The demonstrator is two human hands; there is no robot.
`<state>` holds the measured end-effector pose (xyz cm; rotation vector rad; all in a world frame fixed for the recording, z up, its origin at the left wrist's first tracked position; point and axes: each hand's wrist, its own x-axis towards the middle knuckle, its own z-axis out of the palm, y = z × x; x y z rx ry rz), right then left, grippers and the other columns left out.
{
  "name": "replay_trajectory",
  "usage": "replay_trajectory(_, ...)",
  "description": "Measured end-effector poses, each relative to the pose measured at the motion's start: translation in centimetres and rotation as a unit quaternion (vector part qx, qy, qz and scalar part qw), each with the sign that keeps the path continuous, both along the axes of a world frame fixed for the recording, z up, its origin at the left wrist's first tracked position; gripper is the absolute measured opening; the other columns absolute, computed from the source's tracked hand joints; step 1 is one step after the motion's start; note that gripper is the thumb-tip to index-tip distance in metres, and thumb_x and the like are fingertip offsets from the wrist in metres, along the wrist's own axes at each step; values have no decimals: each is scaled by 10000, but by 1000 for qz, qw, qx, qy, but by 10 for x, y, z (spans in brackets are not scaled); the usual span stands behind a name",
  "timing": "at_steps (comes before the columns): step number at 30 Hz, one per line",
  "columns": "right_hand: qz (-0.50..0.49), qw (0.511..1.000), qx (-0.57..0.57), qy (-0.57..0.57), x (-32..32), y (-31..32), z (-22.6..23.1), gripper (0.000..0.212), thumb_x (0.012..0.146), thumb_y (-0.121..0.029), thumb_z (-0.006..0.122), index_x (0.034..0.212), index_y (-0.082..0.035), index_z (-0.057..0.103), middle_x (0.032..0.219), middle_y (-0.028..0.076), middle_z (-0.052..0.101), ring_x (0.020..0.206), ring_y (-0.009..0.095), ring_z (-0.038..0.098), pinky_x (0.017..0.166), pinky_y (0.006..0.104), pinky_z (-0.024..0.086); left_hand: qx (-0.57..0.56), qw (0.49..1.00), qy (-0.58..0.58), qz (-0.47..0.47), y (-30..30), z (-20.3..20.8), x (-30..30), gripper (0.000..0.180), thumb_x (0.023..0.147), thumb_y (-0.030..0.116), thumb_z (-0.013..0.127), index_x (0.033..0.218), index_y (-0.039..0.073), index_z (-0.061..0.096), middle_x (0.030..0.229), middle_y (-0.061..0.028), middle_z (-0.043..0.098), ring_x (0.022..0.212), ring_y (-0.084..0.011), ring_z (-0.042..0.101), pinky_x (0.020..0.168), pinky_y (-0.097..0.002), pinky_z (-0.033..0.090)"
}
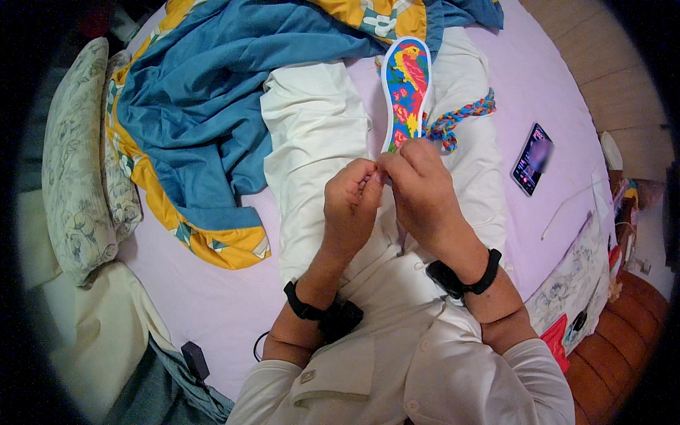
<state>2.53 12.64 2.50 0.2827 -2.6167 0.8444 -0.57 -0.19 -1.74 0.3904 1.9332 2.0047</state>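
My left hand point(352, 202) and my right hand point(423, 195) meet over my lap, both closed, their thumbs and fingertips pinched close together. Whatever sits between the fingertips is too small to make out. Just beyond them lies an embroidered insole point(408, 85) with a white rim, showing a yellow and red bird and pink flowers on blue. Its near end disappears behind my right hand, and I cannot tell whether that hand touches it. A multicoloured braid of thread point(464, 113) rests on my white trouser leg, right of the insole.
A blue and yellow quilt point(191, 120) is bunched at the left and far side of the lilac bed sheet point(531, 234). At the right lies a lit phone point(533, 159). Floral pillows point(78, 163) stand far left, and a small black box point(195, 360) sits lower left.
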Motion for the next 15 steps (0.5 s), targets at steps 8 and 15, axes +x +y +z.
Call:
replay_trajectory(8,-154,930,-331,-40,7,38,14,103,827,-55,559,892,19,588,804,64,587,720,171,546,700,277,441,111,991,-77,1,-4,17,-6,123,899,77,483,836,-10,545,682,8,489,582,-55,432,548,-188,358)
replay_trajectory(15,18,595,-728,-339,10,27,0,223,844,-117,584,1006,36,581,966,133,626,861,175,614,741,269,517,139,983,-61,-100,-10,18,-4,123,887,58,495,803,-5,558,707,-5,505,574,-50,432,539,-185,359)
